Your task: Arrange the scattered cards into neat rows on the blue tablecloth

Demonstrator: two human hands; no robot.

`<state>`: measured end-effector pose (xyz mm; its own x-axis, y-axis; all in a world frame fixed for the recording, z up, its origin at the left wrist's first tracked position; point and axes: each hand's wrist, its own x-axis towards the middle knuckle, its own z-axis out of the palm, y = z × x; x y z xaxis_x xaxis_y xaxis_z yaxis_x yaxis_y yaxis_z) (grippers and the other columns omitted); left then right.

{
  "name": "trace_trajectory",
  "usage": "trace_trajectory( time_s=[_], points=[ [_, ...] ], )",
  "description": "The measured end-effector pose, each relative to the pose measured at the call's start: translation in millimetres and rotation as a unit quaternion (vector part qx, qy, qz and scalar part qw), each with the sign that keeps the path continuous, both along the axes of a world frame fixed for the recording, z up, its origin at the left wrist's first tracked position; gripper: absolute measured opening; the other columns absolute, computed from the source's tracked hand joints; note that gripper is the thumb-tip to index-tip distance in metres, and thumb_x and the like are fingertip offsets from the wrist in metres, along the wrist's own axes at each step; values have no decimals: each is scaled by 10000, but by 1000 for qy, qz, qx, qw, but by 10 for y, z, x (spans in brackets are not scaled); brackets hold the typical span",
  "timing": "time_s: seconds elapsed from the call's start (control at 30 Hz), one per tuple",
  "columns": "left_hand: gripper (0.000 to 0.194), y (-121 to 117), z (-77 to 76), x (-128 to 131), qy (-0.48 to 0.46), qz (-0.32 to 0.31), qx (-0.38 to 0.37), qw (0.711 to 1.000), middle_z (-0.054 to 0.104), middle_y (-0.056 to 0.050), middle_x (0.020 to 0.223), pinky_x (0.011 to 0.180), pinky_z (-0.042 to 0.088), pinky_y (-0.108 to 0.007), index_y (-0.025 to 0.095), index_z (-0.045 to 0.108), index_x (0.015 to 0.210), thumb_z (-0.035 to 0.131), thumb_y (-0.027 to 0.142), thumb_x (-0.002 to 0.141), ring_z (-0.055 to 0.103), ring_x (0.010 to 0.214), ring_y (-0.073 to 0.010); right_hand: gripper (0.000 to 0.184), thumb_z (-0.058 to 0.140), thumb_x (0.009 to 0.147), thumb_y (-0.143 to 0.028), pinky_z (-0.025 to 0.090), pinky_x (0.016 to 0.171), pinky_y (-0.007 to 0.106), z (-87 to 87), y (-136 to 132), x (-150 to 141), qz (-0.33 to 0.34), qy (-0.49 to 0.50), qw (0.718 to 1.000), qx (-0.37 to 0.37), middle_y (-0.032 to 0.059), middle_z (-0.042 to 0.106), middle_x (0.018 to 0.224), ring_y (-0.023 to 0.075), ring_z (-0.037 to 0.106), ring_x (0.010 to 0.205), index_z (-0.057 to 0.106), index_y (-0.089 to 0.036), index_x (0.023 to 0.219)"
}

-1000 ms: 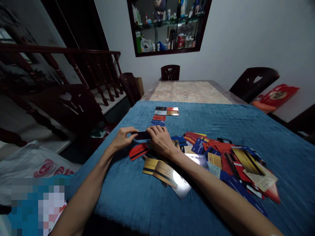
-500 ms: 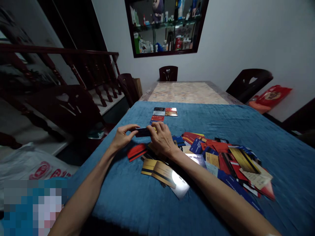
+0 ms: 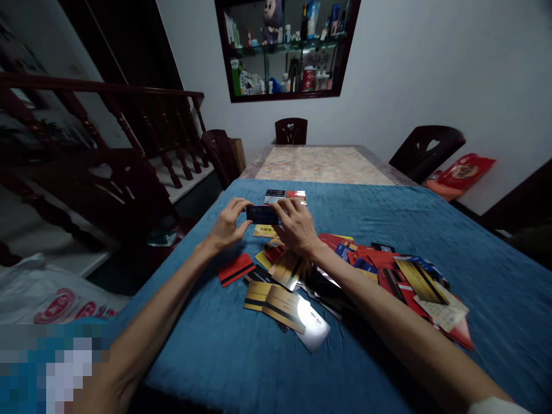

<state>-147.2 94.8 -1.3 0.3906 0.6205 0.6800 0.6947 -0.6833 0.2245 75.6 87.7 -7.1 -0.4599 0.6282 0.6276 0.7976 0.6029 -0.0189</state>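
A dark blue plastic card point(image 3: 262, 215) is held up level between my two hands, above the cloth. My left hand point(image 3: 230, 223) pinches its left end between thumb and fingers. At its right end, my right hand point(image 3: 296, 224) grips it with the fingertips. Behind the card, a black-and-silver card point(image 3: 275, 195) and a red card point(image 3: 295, 194) lie side by side. A yellow card point(image 3: 264, 231) shows just under the held card, partly covered. Nearer me lie a red card with a black stripe point(image 3: 236, 270) and overlapping gold cards point(image 3: 282, 306).
A heap of mixed cards point(image 3: 390, 276) spreads to the right under my right forearm. A blue cloth point(image 3: 207, 345) covers the near table; the far stone top point(image 3: 321, 164) is bare. Chairs point(image 3: 291, 131) stand around, with a white plastic bag point(image 3: 52, 290) at left.
Both hands have moved up and away from me with the dark blue card. Its face now shows more fully. The yellow card and cards beneath my right hand have come into view.
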Motion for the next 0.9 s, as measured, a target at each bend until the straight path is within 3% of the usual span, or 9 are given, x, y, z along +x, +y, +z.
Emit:
trace_trajectory(
  time_s=[0.17,0.53,0.9],
  points=[
    [528,217,-11,26,59,-31,3,998,509,-130,1284,1077,469,-439,170,520,1304,667,147,797,534,1232,-281,448,596,859,-228,401,929,436,11,155,126,-2,-9,1000,-17,178,559,1242,332,423,1126,569,-140,1297],
    [477,626,-173,65,125,-58,-51,989,548,-133,1236,1028,494,-418,149,540,1318,596,165,844,563,1160,-268,427,678,827,-292,456,901,399,-199,589,265,35,-7,997,-73,145,577,1191,286,491,1063,596,-150,1221],
    [390,900,-389,16,128,-78,-110,983,565,-120,1200,1008,505,-382,146,590,1259,577,202,873,588,1115,-242,420,738,796,-265,464,965,368,-443,899,236,56,59,982,-169,123,576,1243,241,539,1149,643,-152,1189]
  ],
)
